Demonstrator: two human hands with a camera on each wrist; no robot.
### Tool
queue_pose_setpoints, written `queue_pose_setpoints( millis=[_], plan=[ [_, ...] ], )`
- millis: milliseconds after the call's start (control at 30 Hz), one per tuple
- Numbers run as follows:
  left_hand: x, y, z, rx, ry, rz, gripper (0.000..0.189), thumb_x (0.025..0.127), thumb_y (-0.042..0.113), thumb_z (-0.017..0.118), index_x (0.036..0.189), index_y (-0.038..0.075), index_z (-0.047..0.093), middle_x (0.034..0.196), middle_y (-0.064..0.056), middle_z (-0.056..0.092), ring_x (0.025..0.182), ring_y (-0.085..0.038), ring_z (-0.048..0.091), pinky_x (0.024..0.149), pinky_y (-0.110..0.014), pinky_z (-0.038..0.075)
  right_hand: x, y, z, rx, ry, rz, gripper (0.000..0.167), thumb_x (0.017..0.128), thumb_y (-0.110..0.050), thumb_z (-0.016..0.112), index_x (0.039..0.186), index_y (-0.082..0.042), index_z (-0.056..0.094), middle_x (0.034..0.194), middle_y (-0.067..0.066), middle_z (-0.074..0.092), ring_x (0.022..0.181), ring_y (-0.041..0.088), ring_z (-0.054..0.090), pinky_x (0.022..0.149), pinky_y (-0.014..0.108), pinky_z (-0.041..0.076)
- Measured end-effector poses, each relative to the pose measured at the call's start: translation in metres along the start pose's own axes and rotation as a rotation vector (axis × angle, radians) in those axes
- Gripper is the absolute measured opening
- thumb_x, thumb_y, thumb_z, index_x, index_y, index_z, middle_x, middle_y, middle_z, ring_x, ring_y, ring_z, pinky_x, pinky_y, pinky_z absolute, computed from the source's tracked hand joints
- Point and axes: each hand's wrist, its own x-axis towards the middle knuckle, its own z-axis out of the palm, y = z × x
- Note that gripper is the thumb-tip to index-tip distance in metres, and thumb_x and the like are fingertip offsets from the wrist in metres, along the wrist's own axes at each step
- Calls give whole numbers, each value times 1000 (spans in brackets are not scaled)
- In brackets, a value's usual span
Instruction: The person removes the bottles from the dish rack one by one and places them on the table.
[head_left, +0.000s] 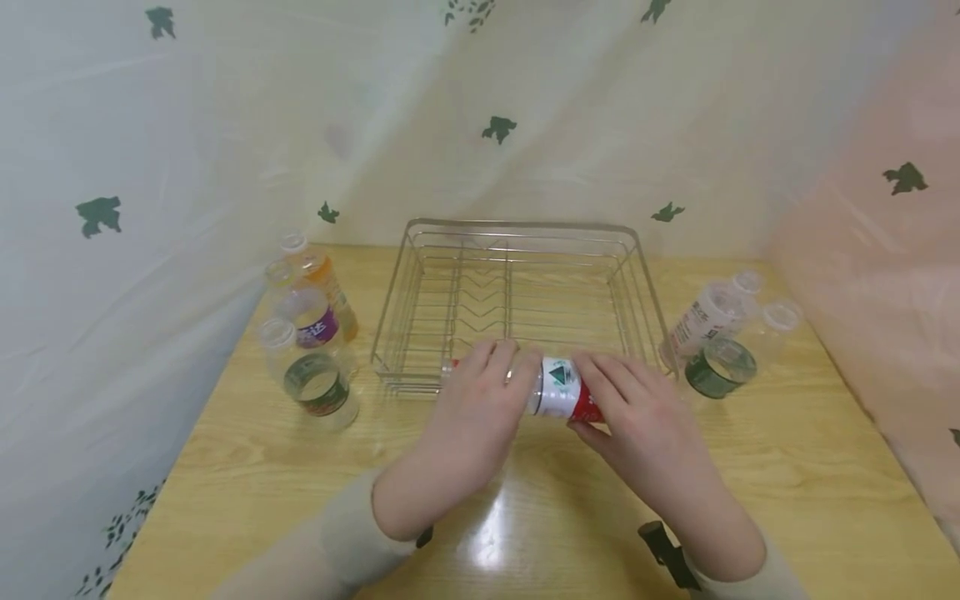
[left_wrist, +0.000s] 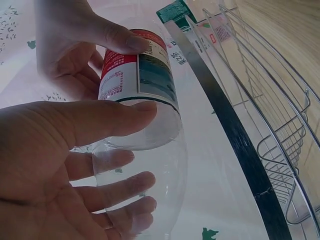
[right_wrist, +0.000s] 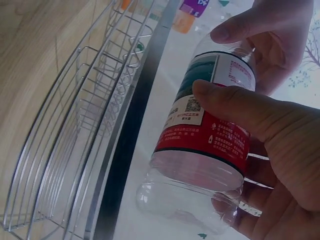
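Note:
A clear plastic bottle [head_left: 557, 388] with a red and white label lies sideways in both hands, over the front rim of a metal wire rack [head_left: 525, 321]. My left hand [head_left: 486, 408] holds the bottle's narrower end, its thumb against the label's edge in the left wrist view. The right hand [head_left: 648, 425] grips the labelled part toward the base, and in the right wrist view its thumb [right_wrist: 220, 97] presses across the label [right_wrist: 200, 130]. In the head view the fingers cover most of the bottle. Whether it has a cap is hard to tell.
Several clear bottles stand left of the rack, among them one with a purple label [head_left: 318, 327] and one with a green label [head_left: 317, 385]. On the right stand more bottles, one with a green label [head_left: 720, 367]. A patterned sheet [head_left: 495, 75] hangs behind the wooden table [head_left: 300, 500].

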Motion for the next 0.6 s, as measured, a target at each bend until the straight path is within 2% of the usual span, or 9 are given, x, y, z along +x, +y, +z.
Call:
queue_pose_setpoints(
  millis=[100,167,233,333,400,500,567,600],
  plan=[
    [-1,0,2,-2,11,14,55,76,-3,82,127,3,62,116,-15,63,106,-30,58,90,-39,54,-4,1,2,7,-6,12,78,58,-9,100,126,5,65,121,18,66,105,38,63,89,54,55],
    [-3,-1,3,-37,20,22,62,74,0,85,131,2,61,121,-17,62,111,-31,57,94,-41,53,-7,2,3,17,-12,32,77,58,-8,100,126,5,65,121,18,66,106,37,62,90,54,55],
    [-6,-5,1,-109,31,18,74,72,5,90,138,1,56,132,-20,57,121,-34,53,104,-44,48,-12,4,4,24,-12,56,76,58,-7,99,125,5,65,122,18,66,107,37,62,91,55,54],
    [-13,-17,-4,-240,77,-20,96,71,17,95,150,-2,42,149,-24,43,138,-39,40,116,-49,32,-19,6,4,32,13,85,78,57,-6,100,125,6,64,123,19,65,107,38,62,91,55,55],
    [-18,-28,-7,-308,131,-78,108,70,23,95,154,-2,33,156,-24,34,143,-39,33,119,-48,26,-25,9,4,38,36,99,78,56,-6,99,125,6,63,122,19,64,105,39,63,89,55,55],
    [-27,-48,-9,-349,199,-214,117,68,27,97,156,-4,27,159,-24,31,146,-39,29,120,-48,24,-32,14,4,54,72,121,78,58,-7,98,126,5,62,120,19,64,103,39,63,88,57,56],
    [-33,-61,-9,-384,200,-315,120,68,28,97,158,-4,24,161,-24,28,147,-39,25,120,-50,23,-38,19,4,71,94,146,75,62,-11,95,127,4,62,120,18,65,104,38,62,87,57,56],
    [-35,-67,-8,-404,187,-372,122,68,29,97,159,-2,22,162,-23,25,148,-39,23,120,-52,22,-41,21,3,78,111,163,71,67,-19,93,128,3,63,120,18,65,105,38,61,90,53,56]
  ],
)
